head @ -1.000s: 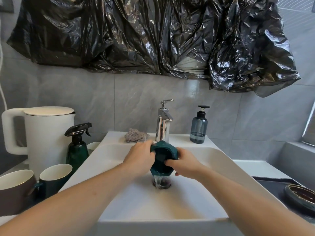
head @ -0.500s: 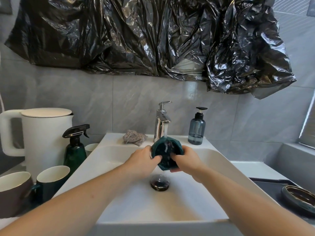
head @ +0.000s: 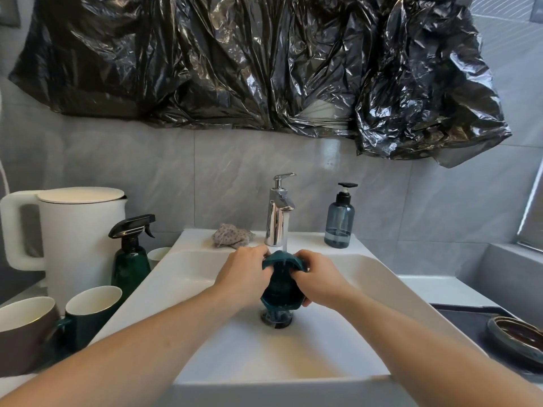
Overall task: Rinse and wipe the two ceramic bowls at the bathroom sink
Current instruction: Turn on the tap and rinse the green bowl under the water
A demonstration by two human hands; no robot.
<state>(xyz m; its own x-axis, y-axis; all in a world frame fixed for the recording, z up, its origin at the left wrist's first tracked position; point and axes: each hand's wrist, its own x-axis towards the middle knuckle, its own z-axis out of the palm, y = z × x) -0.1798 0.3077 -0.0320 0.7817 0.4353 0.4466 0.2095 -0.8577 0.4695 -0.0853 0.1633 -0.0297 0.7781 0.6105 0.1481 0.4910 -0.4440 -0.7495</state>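
While two hands (head: 245,277) (head: 318,282) grip one teal bowl (head: 279,286), a second bowl (head: 517,337) — brown — sits right.

Daylight enters from the right, apparently through a window (head: 529,218) at the frame edge; specular glare on black plastic sheeting (head: 264,69) and chrome faucet (head: 277,218); soft shadows in the sink (head: 367,277); wide-angle curvature at margins; slight overall softness

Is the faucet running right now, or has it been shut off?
Running. A thin stream falls from the faucet spout into the teal bowl, which the left hand and right hand grip over the drain.
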